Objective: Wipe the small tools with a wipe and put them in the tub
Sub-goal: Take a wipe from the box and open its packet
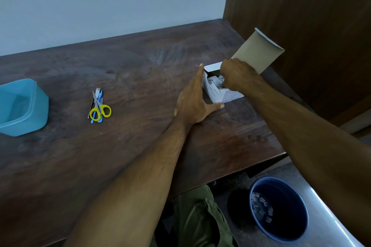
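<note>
Step in hand, by the look of it: fetching a wipe. Right hand (235, 75) curled down inside open wipe box (224, 94), centre right; whether pinching a packet, cannot tell. Left hand (195, 98) flat-fingered, bracing box side. Next: pull one wipe free. Tools (98, 106) centre left, untouched, beside tub (41, 106) at left edge. Bin (281, 232) lower right. Path unobstructed.

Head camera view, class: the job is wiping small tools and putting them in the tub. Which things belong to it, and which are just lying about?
Belongs to the job:
box of wipes
scissors
nail clipper
blue tub
left hand
right hand

Just lying about:
bin on the floor
wooden panel
</note>
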The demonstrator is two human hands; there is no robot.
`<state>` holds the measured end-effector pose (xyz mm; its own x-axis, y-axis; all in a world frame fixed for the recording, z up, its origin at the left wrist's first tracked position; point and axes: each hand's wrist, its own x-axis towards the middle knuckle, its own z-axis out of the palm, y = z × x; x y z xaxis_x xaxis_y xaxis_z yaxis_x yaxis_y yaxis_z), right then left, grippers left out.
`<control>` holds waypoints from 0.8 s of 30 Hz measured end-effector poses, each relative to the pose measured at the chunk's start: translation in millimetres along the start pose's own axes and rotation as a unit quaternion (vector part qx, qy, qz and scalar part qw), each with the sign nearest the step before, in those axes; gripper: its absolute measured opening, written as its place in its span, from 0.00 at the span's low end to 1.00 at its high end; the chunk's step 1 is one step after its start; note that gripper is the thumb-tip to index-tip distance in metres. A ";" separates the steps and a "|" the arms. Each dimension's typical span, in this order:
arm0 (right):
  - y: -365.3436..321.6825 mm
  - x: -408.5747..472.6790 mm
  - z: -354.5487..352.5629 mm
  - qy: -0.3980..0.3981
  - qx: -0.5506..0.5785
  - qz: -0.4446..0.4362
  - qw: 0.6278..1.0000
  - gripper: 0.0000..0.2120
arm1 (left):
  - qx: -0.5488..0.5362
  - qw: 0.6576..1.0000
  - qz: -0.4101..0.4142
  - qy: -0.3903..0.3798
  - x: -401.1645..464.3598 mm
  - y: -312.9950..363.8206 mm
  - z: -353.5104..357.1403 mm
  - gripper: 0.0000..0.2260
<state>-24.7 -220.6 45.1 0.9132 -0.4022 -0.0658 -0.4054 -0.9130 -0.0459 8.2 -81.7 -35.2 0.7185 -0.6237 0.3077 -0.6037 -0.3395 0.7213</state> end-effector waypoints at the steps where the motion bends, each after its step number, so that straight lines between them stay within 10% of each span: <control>1: -0.5 0.3 -0.1 -0.008 -0.001 -0.002 1.000 0.13 | 0.001 1.000 0.000 0.000 -0.3 0.8 -0.7 0.57; 24: 9.7 -6.9 -11.8 0.062 0.010 -0.028 0.998 0.04 | 0.004 1.000 -0.004 -0.004 -4.3 6.8 -4.8 0.56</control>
<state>-34.4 -227.5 56.9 0.9318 -0.3578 0.0607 -0.3539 -0.9329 -0.0667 2.6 -78.0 -28.6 0.7209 -0.6265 0.2963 -0.6002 -0.3506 0.7189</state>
